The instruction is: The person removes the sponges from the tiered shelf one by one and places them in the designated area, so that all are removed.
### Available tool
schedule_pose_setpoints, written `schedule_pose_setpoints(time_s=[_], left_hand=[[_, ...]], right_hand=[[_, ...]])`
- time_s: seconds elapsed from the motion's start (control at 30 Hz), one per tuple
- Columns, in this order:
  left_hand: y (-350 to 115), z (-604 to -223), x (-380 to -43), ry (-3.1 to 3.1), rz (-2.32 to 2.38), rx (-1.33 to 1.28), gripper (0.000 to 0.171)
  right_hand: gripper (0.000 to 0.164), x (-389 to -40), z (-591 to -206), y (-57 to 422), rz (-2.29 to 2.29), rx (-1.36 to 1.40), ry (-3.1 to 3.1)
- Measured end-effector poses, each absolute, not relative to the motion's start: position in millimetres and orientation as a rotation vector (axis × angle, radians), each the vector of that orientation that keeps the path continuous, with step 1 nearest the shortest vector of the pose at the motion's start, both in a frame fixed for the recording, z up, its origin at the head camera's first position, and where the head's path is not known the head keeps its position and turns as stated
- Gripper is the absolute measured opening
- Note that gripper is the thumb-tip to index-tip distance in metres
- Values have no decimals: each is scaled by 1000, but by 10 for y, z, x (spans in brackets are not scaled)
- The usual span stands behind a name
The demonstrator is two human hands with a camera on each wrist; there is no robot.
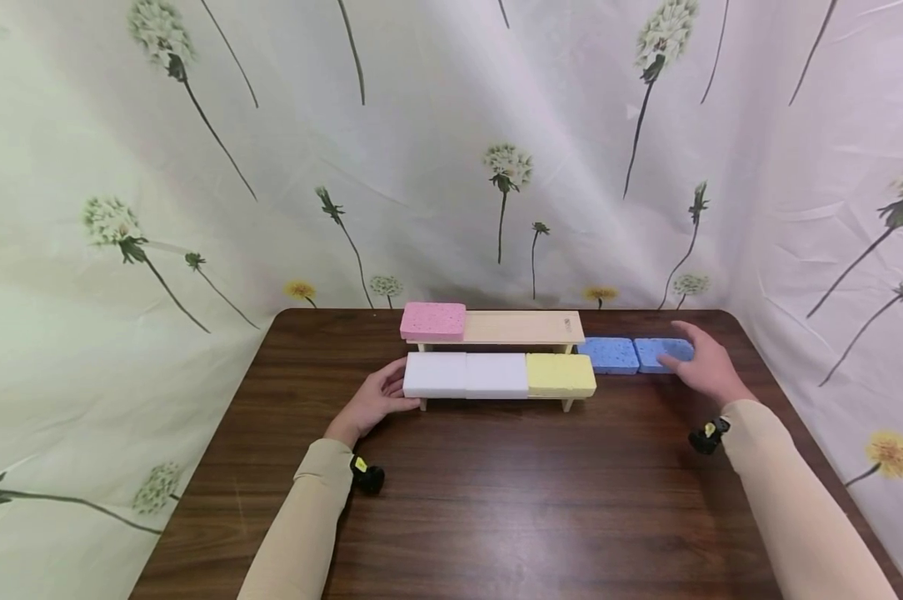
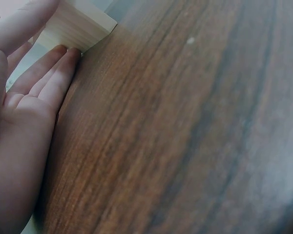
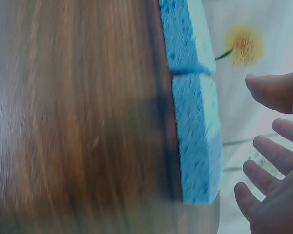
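Well, pink sponge (image 1: 432, 321) on wooden rack (image 1: 519, 327)

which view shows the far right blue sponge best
The right wrist view: the sponge appears close up there, with nothing in front of it. The head view shows it smaller and partly covered by the right hand. The left wrist view does not show it.

Left hand (image 2: 20, 131): lying along left edge, palm showing, fingers stretching toward the top.
Fingertips (image 2: 73, 51): two meeting the pale cream, angular wooden piece (image 2: 85, 25) at its lower edge.
Dark brown wood-grain tabletop (image 2: 151, 122): filling most of view, grain running diagonally, small pale spot (image 2: 190, 40) showing near top.
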State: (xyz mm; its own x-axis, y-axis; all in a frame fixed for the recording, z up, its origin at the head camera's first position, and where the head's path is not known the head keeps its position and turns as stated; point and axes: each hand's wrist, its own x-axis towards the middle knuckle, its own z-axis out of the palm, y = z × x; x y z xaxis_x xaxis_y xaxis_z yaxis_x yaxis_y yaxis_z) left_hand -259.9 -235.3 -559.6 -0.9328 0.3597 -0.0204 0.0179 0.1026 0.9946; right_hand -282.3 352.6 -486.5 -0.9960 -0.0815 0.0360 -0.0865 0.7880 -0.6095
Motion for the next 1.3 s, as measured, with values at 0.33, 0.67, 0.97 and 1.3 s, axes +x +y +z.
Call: schedule_pose_setpoints(time_s=[0.33,0.67,0.97,1.3], left_hand=[[-2342,-5585,-2583,2127,1913,371,90],[-2342,-5590,-2583,2132,1904,365,90],[-2345,-5565,-2599,2114,1923,357,90],[-2339,-5579,-2581,2105,1926,328,92]], right_hand=[[75,-2824,-4666,3113,1072,249,-2911],[77,-2881,-4516,2733,1133,406,-2837],[74,-2886,-4377,2382,1189,459,-2829],[75,-2897,-4375,2097,1216,576,-2800]])
